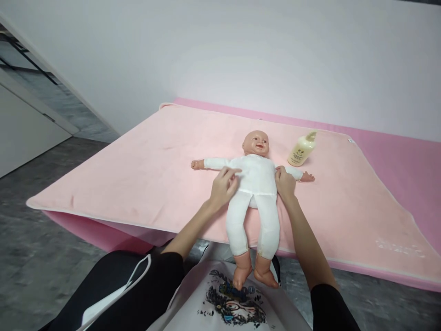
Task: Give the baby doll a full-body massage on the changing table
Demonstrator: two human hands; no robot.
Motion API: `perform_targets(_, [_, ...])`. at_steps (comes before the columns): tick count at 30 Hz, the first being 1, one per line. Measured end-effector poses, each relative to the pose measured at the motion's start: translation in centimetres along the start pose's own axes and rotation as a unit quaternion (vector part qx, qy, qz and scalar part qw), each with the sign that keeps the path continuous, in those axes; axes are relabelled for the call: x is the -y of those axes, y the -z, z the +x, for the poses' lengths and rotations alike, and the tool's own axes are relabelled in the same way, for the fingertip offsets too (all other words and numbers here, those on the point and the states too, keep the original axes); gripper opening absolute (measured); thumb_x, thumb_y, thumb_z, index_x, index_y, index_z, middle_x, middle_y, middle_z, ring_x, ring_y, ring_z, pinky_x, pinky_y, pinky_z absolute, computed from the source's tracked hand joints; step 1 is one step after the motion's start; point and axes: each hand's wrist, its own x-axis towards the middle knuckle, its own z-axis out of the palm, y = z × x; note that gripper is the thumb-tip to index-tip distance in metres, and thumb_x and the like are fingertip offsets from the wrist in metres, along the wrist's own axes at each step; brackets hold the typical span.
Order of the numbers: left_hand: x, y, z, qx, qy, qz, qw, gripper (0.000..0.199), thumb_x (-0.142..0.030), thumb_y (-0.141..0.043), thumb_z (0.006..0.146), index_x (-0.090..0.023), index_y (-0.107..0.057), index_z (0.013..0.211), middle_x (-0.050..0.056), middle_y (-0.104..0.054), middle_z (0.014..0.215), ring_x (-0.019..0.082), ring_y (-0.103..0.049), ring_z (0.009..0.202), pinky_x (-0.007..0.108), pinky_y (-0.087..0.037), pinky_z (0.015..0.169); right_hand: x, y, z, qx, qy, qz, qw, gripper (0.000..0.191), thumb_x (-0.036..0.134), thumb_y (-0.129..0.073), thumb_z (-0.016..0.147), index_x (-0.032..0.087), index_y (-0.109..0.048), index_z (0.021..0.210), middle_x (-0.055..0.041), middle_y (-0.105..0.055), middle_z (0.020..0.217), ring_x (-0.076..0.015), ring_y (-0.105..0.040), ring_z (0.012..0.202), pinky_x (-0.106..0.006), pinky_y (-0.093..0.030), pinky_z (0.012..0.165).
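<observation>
A baby doll (259,172) with a bald head and white cloth body and limbs lies on its back on a pink blanket (148,165). Its arms are spread wide, and its bare feet hang over the near edge. My left hand (223,186) rests at the left side of the doll's torso, index finger stretched out onto the white cloth and the other fingers bent. On the other side, my right hand (285,183) is closed against the torso below the doll's arm. Whatever its fingertips pinch there is hidden.
A pale yellow pump bottle (302,149) stands on the blanket beyond the doll's arm at the right. Under the blanket is a pink table surface (396,156), set against a white wall (275,59). A white cord (138,271) lies over my leg.
</observation>
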Motion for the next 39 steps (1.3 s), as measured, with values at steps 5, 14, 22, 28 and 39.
perform_targets(5, [-4.2,2.1,-10.5,0.003,0.054,-0.078,0.995,0.025,-0.020,-0.045,0.084,-0.033,-0.058,0.100,0.001,-0.057,0.078,0.013,-0.055,0.067,0.029,-0.046,0.059,0.2,0.3,0.0,-0.006,-0.063,-0.004,0.998,0.039,0.038,-0.037,0.090,0.014,-0.054,0.116,-0.0093,-0.058,0.064,-0.0238,-0.055,0.061,-0.031,-0.035,0.058])
perform_targets(14, [-5.2,3.0,-17.5,0.227,0.170,-0.061,0.957,0.024,-0.039,-0.038,0.087,-0.020,-0.054,0.091,0.003,-0.062,0.081,0.014,-0.058,0.073,0.025,-0.045,0.062,-1.7,2.5,1.1,-0.051,-0.228,0.077,0.969,0.052,0.040,-0.041,0.086,0.013,-0.039,0.130,-0.0180,-0.061,0.094,-0.0328,-0.058,0.086,-0.043,-0.043,0.072])
perform_targets(22, [-7.5,1.6,-17.9,0.292,0.247,-0.106,0.918,0.045,-0.051,-0.032,0.088,-0.016,-0.061,0.081,0.003,-0.066,0.081,0.014,-0.058,0.075,0.025,-0.038,0.070,-1.8,2.4,1.1,-0.086,-0.256,0.141,0.952,0.052,0.031,-0.046,0.081,0.017,-0.034,0.130,-0.0150,-0.059,0.102,-0.0306,-0.058,0.093,-0.044,-0.045,0.076])
perform_targets(28, [-8.0,0.9,-18.3,0.233,0.309,-0.231,0.892,0.049,-0.055,-0.035,0.086,-0.012,-0.058,0.079,0.004,-0.060,0.069,0.013,-0.054,0.065,0.023,-0.040,0.062,-1.5,1.1,2.0,-0.094,-0.343,0.459,0.814,0.067,0.018,-0.048,0.075,0.020,-0.017,0.134,-0.0111,-0.054,0.113,-0.0149,-0.063,0.063,-0.027,-0.048,0.044])
perform_targets(39, [-6.6,3.1,-17.8,0.009,0.401,-0.258,0.879,0.061,-0.065,-0.044,0.074,-0.009,-0.064,0.089,0.007,-0.059,0.071,0.014,-0.055,0.061,0.023,-0.043,0.047,-0.4,1.7,2.6,-0.111,-0.452,0.619,0.632,0.011,0.021,-0.054,0.078,0.019,-0.044,0.077,0.0073,-0.045,0.059,-0.0027,-0.035,0.037,-0.013,-0.026,0.029])
